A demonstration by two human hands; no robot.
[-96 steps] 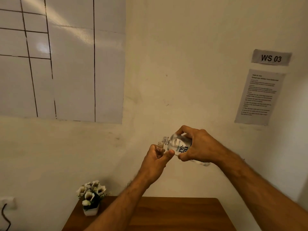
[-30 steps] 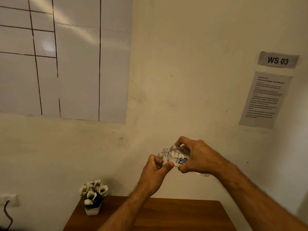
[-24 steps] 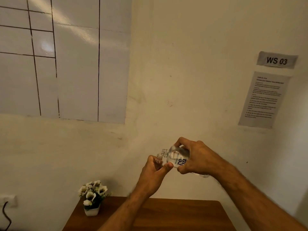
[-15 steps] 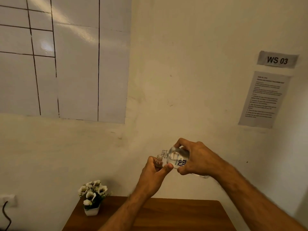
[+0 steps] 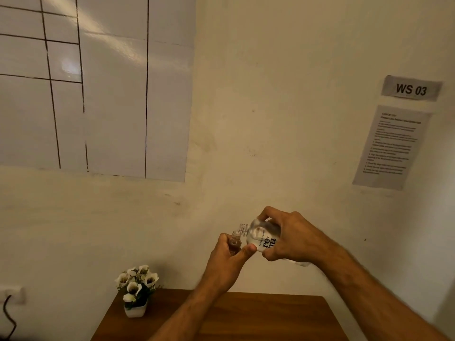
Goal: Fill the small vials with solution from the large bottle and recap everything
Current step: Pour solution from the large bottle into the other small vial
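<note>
Above wooden table (image 5: 270, 313), right hand (image 5: 293, 238) grips large bottle (image 5: 262, 236) tipped neck-left over upright vial (image 5: 235, 241) pinched by left hand (image 5: 227, 263).

A grey wall sign (image 5: 411, 88) reading "WS 03" is hanging above a printed sheet (image 5: 391, 147) whose lines are too small for you to read. The clear large bottle (image 5: 263, 236) you are tipping in your right hand (image 5: 293, 238) is showing dark lettering, "re." over "nu", the rest lying hidden under your fingers.
</note>
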